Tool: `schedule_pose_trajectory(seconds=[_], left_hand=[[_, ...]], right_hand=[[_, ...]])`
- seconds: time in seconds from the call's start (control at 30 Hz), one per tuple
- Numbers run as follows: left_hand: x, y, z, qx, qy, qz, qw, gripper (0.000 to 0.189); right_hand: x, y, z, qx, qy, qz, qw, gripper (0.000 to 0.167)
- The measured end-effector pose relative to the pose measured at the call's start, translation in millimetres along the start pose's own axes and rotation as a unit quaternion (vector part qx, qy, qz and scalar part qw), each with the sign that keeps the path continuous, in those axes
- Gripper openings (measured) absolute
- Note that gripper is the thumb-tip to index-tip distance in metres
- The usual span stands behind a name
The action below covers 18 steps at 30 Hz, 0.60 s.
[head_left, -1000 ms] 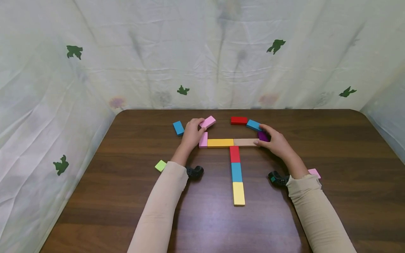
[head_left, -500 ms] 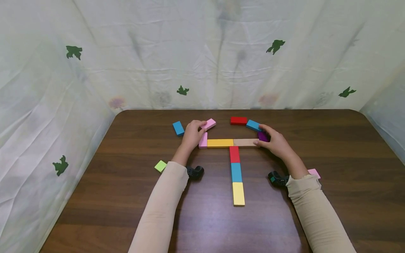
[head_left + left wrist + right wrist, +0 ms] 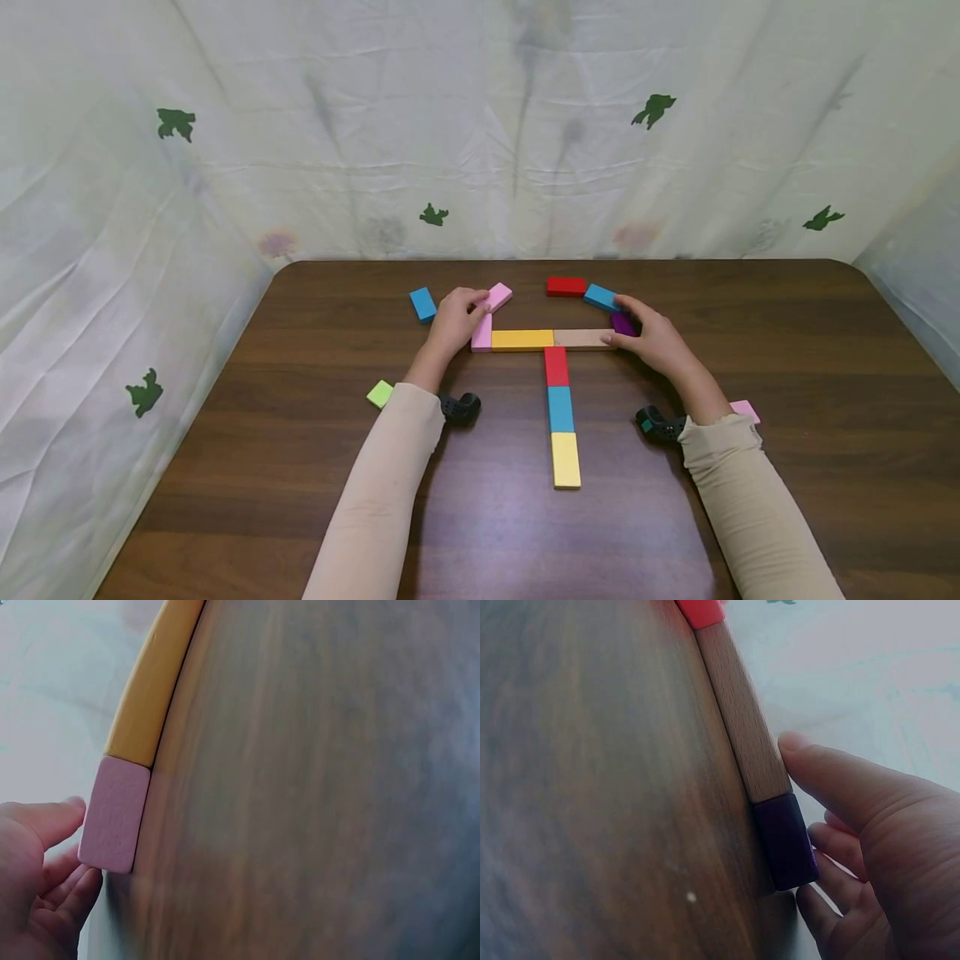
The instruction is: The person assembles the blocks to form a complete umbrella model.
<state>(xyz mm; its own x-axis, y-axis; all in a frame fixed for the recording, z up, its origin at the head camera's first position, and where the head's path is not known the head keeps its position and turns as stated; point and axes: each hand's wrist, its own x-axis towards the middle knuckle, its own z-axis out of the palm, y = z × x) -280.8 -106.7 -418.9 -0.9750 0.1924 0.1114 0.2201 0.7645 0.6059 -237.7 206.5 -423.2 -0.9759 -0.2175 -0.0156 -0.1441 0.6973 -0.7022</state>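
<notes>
In the head view, my left hand pinches the near left end of a slanted pink block. That end meets a second pink block, which adjoins an orange-yellow block and then a plain wooden block in a row. My right hand rests at the row's right end, thumb on the wooden block, fingers by a slanted blue block. Between them lies a purple block, partly covered. A red block touches the blue one's far end.
Below the row runs a column: a red block, a blue block and a yellow block. Loose on the brown table lie a blue block, a green block and a pink block. A white cloth hangs behind.
My left hand has drawn the slanted pink block slightly toward me, and its near end now meets the other pink block. My right hand has stayed in place.
</notes>
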Motion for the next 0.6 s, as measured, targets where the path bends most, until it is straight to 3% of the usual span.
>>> schedule_pose_trajectory(seconds=[0.6], left_hand=[[-1.6, -2.0, -2.8, -0.012, -0.010, -0.024, 0.9996, 0.032]], right_hand=[[-0.5, -0.3, -0.6, 0.003, -0.003, -0.002, 1.0000, 0.074]])
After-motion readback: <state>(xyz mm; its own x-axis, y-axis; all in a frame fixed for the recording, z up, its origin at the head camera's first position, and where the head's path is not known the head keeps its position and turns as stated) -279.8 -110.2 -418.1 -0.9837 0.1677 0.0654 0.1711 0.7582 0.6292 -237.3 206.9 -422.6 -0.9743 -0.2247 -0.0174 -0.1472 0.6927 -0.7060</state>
